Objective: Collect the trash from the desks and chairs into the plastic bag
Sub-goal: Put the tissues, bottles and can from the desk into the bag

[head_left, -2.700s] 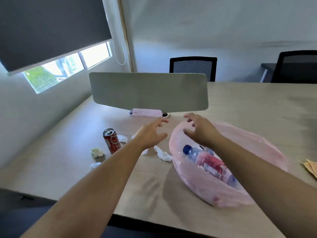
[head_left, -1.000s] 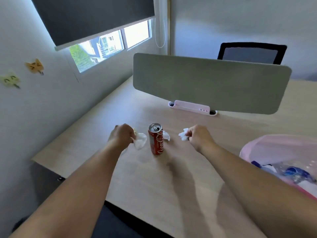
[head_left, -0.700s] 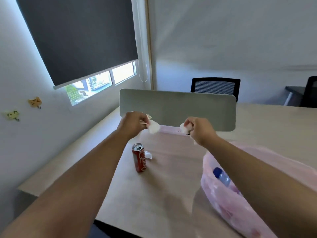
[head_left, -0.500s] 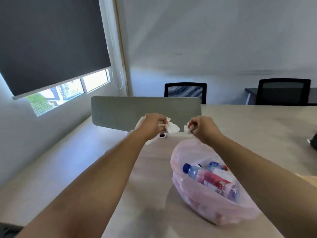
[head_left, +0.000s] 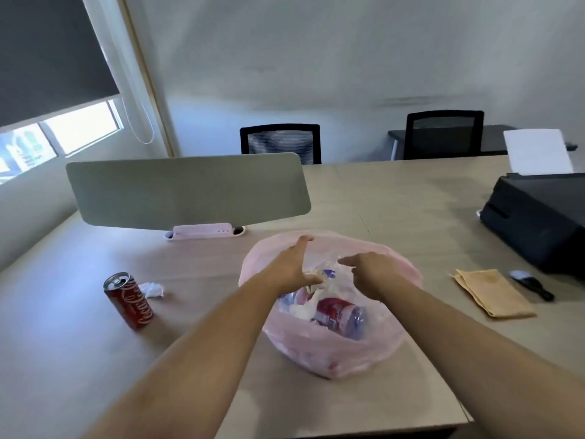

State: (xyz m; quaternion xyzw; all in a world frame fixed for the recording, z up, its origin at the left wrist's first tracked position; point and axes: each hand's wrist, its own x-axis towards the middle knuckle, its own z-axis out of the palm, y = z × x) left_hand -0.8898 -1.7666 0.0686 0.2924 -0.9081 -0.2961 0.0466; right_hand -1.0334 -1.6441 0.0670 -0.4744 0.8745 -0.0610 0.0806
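Note:
A pink plastic bag (head_left: pixel 329 353) sits open on the wooden desk (head_left: pixel 395 198), holding a plastic bottle with a red label (head_left: pixel 340 312) and white crumpled tissues (head_left: pixel 302 308). Both my hands hover over its mouth. My left hand (head_left: pixel 292 264) has its fingers spread and holds nothing. My right hand (head_left: pixel 368 270) is also open, fingers pointing left over the bag. A red soda can (head_left: pixel 129 301) stands upright to the left of the bag, with one crumpled tissue (head_left: pixel 152 289) lying just behind it.
A grey divider panel (head_left: pixel 186 191) on a pink base stands behind the bag. A folded tan cloth (head_left: pixel 492 291), a small dark object (head_left: pixel 531 283) and a black printer (head_left: pixel 538 210) are on the right. Two black chairs (head_left: pixel 281 142) stand beyond the desk.
Both hands carried crumpled tissues from beside the can to above the bag and let them go. The tissues now lie inside the bag, and both hands are open.

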